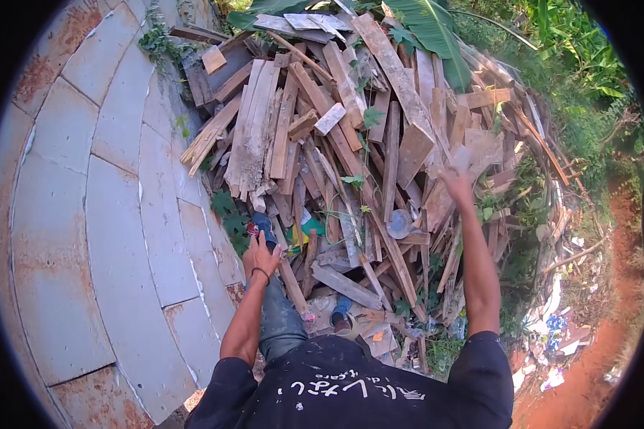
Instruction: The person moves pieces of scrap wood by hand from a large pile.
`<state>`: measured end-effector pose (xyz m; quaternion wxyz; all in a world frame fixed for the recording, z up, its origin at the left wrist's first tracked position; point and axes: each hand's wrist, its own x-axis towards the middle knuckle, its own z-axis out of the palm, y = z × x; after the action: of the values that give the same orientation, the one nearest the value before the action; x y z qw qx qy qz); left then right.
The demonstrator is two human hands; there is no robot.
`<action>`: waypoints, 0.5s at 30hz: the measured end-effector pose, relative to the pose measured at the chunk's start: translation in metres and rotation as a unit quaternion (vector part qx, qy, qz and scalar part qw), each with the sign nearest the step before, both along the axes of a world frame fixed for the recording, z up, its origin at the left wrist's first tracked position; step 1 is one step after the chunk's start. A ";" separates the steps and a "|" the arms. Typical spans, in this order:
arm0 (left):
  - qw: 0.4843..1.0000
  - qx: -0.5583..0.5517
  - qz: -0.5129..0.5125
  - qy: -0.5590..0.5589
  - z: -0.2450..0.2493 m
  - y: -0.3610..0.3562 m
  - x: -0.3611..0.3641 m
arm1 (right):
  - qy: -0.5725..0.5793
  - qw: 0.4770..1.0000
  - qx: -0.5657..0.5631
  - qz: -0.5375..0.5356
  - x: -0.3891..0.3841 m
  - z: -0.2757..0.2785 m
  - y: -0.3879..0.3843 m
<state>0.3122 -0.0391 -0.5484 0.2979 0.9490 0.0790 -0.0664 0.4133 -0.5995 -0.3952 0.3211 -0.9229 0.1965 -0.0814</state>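
Note:
My left hand [261, 255] lies over my bent left leg, its fingers apart, with a dark band around the wrist. Just beyond it a blue and red shoe [259, 226] is set against the wood pile. On the right, my outstretched right hand [456, 184] is over the pile, at a weathered plank [436, 204]. Blur and the small size of its fingers hide whether it grips the wood. Around both hands lie rough, broken boards, among them a wide split board [252, 136] and a long plank [386, 50].
A grey block wall [114, 222] rises along the left. Green leaves [436, 36] hang over the pile's top, and creepers grow through it. A clear plastic cup [399, 224] sits among the boards. Litter [554, 325] and a red dirt strip [586, 372] lie at right. My other shoe [343, 314] stands below.

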 end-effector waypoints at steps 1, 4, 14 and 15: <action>0.997 0.074 0.005 0.002 0.007 0.010 -0.003 | 0.075 0.995 0.045 0.043 -0.001 -0.061 0.026; 0.990 0.130 0.033 0.043 -0.010 0.032 0.002 | 0.218 0.968 0.076 0.101 -0.017 -0.150 0.121; 0.951 0.234 0.073 0.187 -0.004 0.035 0.043 | 0.217 0.975 -0.047 -0.005 0.008 -0.298 0.211; 0.948 0.250 0.068 0.185 -0.007 0.038 0.041 | 0.215 0.975 -0.059 -0.010 0.014 -0.303 0.205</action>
<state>0.3531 -0.0012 -0.5552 0.0351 0.9564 0.2112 -0.1984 0.4270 -0.3949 -0.6981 0.2156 -0.9340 0.2649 0.1045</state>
